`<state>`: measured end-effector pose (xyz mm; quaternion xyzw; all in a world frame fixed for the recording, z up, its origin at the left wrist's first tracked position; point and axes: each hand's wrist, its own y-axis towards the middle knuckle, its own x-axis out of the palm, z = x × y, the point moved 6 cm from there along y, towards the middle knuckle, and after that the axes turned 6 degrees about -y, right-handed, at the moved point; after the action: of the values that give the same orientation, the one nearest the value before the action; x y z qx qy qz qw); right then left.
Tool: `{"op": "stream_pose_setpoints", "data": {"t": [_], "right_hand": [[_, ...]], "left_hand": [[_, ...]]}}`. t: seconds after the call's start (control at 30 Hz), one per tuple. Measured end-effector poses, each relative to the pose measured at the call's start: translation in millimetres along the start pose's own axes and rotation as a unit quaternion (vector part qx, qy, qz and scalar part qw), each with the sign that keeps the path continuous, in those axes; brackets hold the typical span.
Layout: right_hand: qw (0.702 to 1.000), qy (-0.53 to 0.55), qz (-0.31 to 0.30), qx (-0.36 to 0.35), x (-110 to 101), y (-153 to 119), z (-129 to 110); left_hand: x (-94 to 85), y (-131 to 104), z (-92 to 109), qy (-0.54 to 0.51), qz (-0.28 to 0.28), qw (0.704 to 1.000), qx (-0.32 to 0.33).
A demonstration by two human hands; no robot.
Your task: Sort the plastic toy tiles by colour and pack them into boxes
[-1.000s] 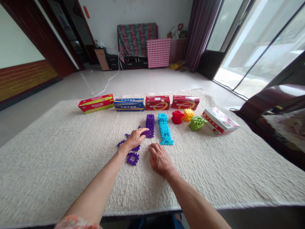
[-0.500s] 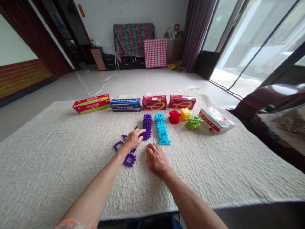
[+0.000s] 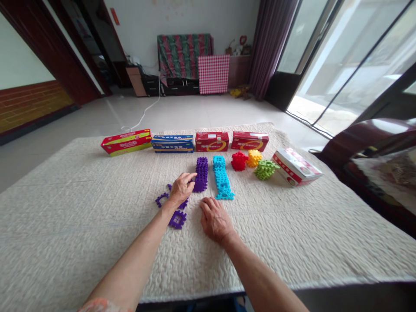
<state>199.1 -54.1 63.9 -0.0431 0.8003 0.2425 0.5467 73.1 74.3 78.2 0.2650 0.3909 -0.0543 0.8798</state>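
My left hand (image 3: 182, 189) hovers at the left side of a purple row of stacked interlocking blocks (image 3: 202, 173). Its thumb and fingers are apart, with nothing visible between them. Several loose purple pieces lie under and around it, including a square window piece (image 3: 177, 219) and an open frame piece (image 3: 161, 199); the hand partly covers some. My right hand (image 3: 216, 219) rests on the quilted cover, fingers loosely bent and holding nothing I can see. Just beyond it runs a light blue row of blocks (image 3: 222, 177).
Red (image 3: 239, 161), yellow (image 3: 254, 158) and green (image 3: 265, 170) block clusters sit to the right, near a white and red box (image 3: 297, 167). Along the back stand a red-green box (image 3: 126, 142), a blue box (image 3: 172, 144) and two red boxes (image 3: 212, 142).
My left hand has drawn back slightly left from the purple row, its fingertips no longer over the top. The right hand stays in place. The view has shifted a little.
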Motion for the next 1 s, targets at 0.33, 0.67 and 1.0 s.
{"op": "stream_pose_setpoints", "data": {"t": [0.33, 0.67, 1.0], "right_hand": [[1.000, 0.008, 0.013, -0.003, 0.8, -0.7, 0.8], [1.000, 0.009, 0.013, -0.007, 0.8, 0.3, 1.0], [1.000, -0.004, 0.005, -0.008, -2.5, 1.0, -1.3]], "left_hand": [[-18.4, 3.1, -46.8, 0.077, 0.010, 0.994, -0.081], [-31.2, -16.1, -25.7, 0.048, -0.057, 0.996, -0.046], [-37.9, -57.7, -15.1, 0.040, -0.233, 0.970, 0.060]]}}
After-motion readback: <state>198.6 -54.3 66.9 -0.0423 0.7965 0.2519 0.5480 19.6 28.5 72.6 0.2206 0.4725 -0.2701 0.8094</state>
